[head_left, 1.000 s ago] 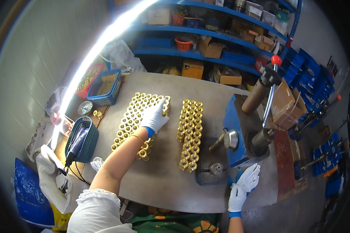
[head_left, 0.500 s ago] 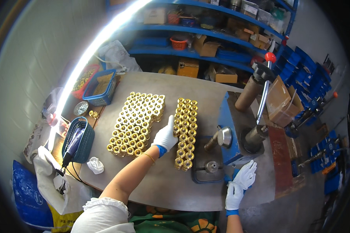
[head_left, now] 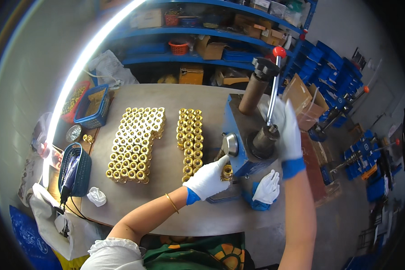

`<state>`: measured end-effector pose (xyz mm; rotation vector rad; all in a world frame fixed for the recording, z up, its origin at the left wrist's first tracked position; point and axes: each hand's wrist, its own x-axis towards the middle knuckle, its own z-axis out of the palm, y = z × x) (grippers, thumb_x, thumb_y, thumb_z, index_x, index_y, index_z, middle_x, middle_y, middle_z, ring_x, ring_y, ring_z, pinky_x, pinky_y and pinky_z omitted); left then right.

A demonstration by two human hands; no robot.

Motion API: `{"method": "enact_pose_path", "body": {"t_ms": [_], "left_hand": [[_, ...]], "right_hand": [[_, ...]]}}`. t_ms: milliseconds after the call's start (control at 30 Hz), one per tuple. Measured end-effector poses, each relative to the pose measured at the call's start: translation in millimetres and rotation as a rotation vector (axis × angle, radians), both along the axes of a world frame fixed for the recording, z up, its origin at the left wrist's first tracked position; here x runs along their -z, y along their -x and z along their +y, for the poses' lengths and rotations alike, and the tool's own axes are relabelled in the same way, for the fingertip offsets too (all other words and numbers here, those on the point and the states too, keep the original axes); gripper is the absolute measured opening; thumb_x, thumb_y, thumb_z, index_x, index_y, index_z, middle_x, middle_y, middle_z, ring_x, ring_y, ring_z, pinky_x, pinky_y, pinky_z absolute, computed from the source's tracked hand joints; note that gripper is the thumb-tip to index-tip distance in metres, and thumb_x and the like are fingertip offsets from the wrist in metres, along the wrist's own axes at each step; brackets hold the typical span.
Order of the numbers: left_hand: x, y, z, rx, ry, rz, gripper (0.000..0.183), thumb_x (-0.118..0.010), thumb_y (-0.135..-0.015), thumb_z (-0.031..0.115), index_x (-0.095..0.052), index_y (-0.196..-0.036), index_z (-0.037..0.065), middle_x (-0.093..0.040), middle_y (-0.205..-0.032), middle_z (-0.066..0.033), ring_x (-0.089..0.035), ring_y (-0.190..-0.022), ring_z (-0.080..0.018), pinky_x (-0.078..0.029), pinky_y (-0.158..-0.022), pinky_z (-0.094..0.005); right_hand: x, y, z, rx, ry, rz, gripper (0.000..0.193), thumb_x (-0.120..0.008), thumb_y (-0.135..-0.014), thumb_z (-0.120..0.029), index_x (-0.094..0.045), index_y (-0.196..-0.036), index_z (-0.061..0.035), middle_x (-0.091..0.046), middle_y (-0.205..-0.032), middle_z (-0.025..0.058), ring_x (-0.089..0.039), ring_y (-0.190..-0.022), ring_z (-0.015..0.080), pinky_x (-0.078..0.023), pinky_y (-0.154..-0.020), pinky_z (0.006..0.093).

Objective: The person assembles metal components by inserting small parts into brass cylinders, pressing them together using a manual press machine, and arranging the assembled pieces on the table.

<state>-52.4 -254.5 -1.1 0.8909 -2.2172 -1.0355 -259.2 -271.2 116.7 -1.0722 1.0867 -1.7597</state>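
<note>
My left hand (head_left: 208,181), in a white glove with a blue cuff, closes on a brass fitting (head_left: 227,172) at the foot of the blue arbor press (head_left: 239,135). Behind the press lever (head_left: 273,96), which is metal with a red ball, my gloved right hand (head_left: 288,130) is raised and smeared by motion; whether it touches the lever cannot be told. A loose white glove (head_left: 266,186) lies on blue material near the table's front right. Left of the press stand a narrow block of brass fittings (head_left: 190,139), partly covered by my left hand, and a wider block (head_left: 132,148).
To the left are a dark blue basket (head_left: 87,168) with a corded tool, a blue basket (head_left: 104,108) and a crumpled white cloth (head_left: 96,196). A cardboard box (head_left: 308,96) stands right of the press. Blue shelves (head_left: 166,58) line the back.
My left hand has moved right from the narrow block to the press and now holds a fitting. My right hand has risen from the loose glove to beside the lever. The view has shifted right.
</note>
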Motion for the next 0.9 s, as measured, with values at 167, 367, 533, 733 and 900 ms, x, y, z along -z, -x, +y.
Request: {"method": "enact_pose_path", "body": {"t_ms": [167,367,533,733,900], "left_hand": [[14.7,24.6,4.4,0.081,0.133,-0.054,0.059,-0.063,-0.078,0.015,-0.042,-0.133,0.010,-0.065,-0.091,-0.0236,-0.062,-0.085,-0.0434,-0.051,-0.076,-0.0498],[20.0,3.9,6.2,-0.082,0.063,-0.122,0.064,-0.065,-0.077,0.016,-0.036,-0.134,0.004,-0.065,-0.090,-0.0237,-0.062,-0.086,-0.0420,-0.051,-0.075,-0.0495],[30.5,10.8,7.6,-0.058,0.031,-0.080,0.062,-0.070,-0.077,0.017,-0.038,-0.129,0.003,-0.065,-0.089,-0.0233,-0.063,-0.085,-0.0411,-0.051,-0.074,-0.0487],[30.5,17.9,8.2,-0.066,0.029,0.012,0.040,-0.070,-0.081,0.023,-0.055,-0.114,0.005,-0.066,-0.086,-0.0192,-0.064,-0.085,-0.0386,-0.051,-0.076,-0.0444],[26.1,17.0,10.9,-0.075,0.015,0.009,0.046,-0.071,-0.080,0.021,-0.051,-0.118,0.005,-0.066,-0.090,-0.0206,-0.064,-0.087,-0.0388,-0.051,-0.076,-0.0445]], "right_hand": [[-96.6,17.9,-16.9,-0.227,0.028,-0.386,0.081,-0.045,-0.092,-0.064,-0.042,-0.132,0.0067,-0.060,-0.097,0.0150,-0.062,-0.084,0.0233,-0.052,-0.075,0.0365],[-131.8,38.8,146.1,-0.028,0.135,0.461,0.062,-0.049,-0.096,-0.045,-0.047,-0.133,0.0054,-0.065,-0.097,0.0133,-0.064,-0.086,0.0233,-0.050,-0.082,0.0369],[-59.8,40.2,227.8,-0.280,-1.074,1.331,0.045,-0.068,-0.077,-0.048,-0.073,-0.098,-0.0081,-0.069,-0.077,0.0174,-0.068,-0.076,0.0346,-0.053,-0.071,0.0376],[120.1,50.5,149.9,-0.231,-1.207,0.849,0.034,-0.071,-0.080,-0.038,-0.068,-0.078,-0.0048,-0.063,-0.062,0.0076,-0.062,-0.055,0.0171,-0.050,-0.058,0.0304],[127.4,48.4,137.7,-0.244,-1.170,0.614,0.037,-0.072,-0.083,-0.030,-0.065,-0.088,0.0053,-0.066,-0.073,0.0112,-0.063,-0.054,0.0174,-0.052,-0.053,0.0263]]}}
